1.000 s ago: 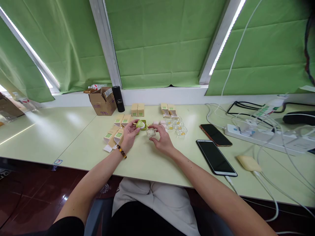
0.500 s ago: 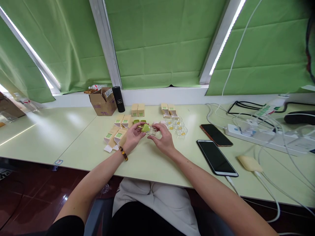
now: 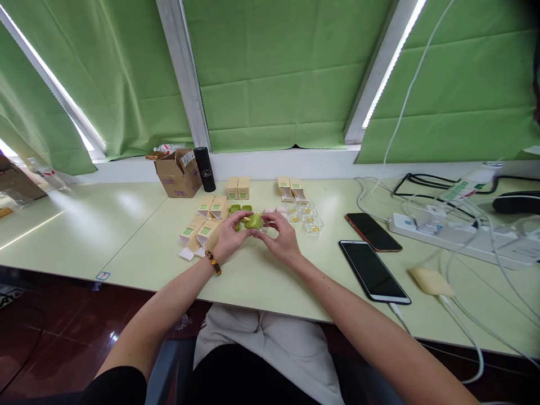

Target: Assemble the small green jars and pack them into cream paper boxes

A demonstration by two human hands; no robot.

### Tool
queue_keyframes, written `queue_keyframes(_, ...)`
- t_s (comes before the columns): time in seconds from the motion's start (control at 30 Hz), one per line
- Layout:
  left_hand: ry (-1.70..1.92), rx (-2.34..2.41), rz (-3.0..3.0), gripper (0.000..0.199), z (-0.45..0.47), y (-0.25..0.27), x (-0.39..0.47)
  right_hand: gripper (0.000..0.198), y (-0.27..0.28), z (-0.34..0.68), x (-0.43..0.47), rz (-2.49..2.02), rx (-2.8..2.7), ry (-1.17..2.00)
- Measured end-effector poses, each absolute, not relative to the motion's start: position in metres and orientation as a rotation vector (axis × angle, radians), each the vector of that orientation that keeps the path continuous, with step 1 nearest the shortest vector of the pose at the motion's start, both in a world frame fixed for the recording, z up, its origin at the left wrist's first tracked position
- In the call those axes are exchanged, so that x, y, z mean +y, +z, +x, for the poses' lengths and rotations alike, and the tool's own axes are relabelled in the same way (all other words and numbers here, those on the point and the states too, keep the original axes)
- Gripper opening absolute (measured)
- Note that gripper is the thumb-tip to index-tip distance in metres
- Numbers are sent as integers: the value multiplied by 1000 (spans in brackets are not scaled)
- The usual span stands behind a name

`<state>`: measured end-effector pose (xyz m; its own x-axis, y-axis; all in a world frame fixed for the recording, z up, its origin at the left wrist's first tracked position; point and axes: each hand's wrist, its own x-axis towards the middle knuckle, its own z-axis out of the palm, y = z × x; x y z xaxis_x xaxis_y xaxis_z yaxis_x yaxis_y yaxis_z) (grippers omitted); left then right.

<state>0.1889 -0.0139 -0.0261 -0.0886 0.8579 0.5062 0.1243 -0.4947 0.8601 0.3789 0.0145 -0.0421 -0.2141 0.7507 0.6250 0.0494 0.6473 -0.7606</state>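
Observation:
My left hand point(image 3: 230, 235) is closed around a small glossy green cap-like piece point(image 3: 253, 221) above the table. Fingers and thumb of my right hand point(image 3: 282, 237) pinch a small clear container point(image 3: 265, 226), mostly hidden by the fingers. The green piece and the clear container meet between the two hands; whether they are joined I cannot tell. Just behind my left hand lie more green pieces point(image 3: 235, 208). Several clear containers with yellow centres point(image 3: 313, 220) stand to the right of my right hand, near small pale pink pieces point(image 3: 280, 209).
Small open cartons point(image 3: 208, 229) lie left of my hands. Two upright cartons point(image 3: 238, 188) and two more open cartons point(image 3: 291, 187) stand farther back. A cardboard box point(image 3: 177, 175) and a black cylinder point(image 3: 205, 170) are back left. Phones point(image 3: 373, 273), a power strip point(image 3: 464, 239) and cables occupy the right.
The green piece has moved slightly right, over the clear container, and my hands are closer together. The clear container is now more covered. The view has shifted slightly.

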Motion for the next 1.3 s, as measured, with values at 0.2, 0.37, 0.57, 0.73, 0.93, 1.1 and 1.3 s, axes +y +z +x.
queue_keyframes(0.2, 1604, 1066, 1634, 58, 189, -24, -14, 52, -42, 378, 16, -700, -1604, 920)
queue_keyframes(0.37, 1618, 940, 1568, 55, 190, -18, -20, 57, -41, 378, 19, -699, -1456, 1175)
queue_keyframes(0.57, 1606, 936, 1582, 55, 189, -22, -18, 67, -38, 380, 18, -625, -1416, 1267)
queue_keyframes(0.73, 1556, 1007, 1642, 53, 191, -30, -13, 63, -37, 379, 17, -597, -1442, 1309)
queue_keyframes(0.93, 1524, 1066, 1669, 49, 194, -33, -11, 55, -39, 376, 17, -593, -1485, 1290)
queue_keyframes(1.1, 1521, 1049, 1607, 45, 194, -32, -12, 53, -40, 377, 19, -620, -1491, 1251)
queue_keyframes(1.3, 1535, 1080, 1577, 50, 194, -32, -12, 53, -38, 381, 19, -601, -1520, 1258)
